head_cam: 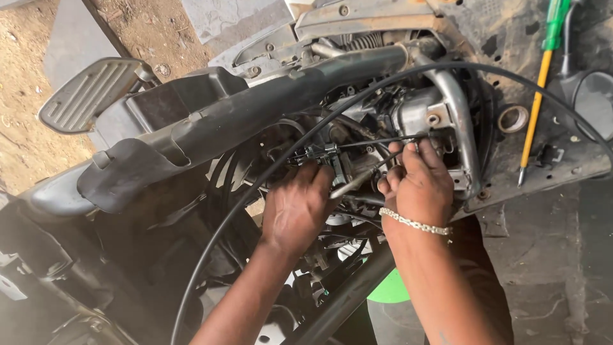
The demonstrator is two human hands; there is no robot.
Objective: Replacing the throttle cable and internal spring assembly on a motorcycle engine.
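A scooter lies on its side with its engine area (408,112) exposed. My left hand (297,207) grips a small black bracket and cable end (319,153) near the engine. My right hand (418,182), with a silver chain bracelet at the wrist, pinches a thin black cable (383,140) against the engine parts. A metal tool shaft (351,184) runs between the two hands. A long black cable (255,191) arcs over both hands from lower left to upper right.
A grey footrest (89,92) and black plastic body panel (211,121) lie at the left. A yellow-shafted screwdriver with a green handle (536,96) rests on the dirty underside panel at the right. Something green (389,287) shows below. Sandy ground lies at upper left.
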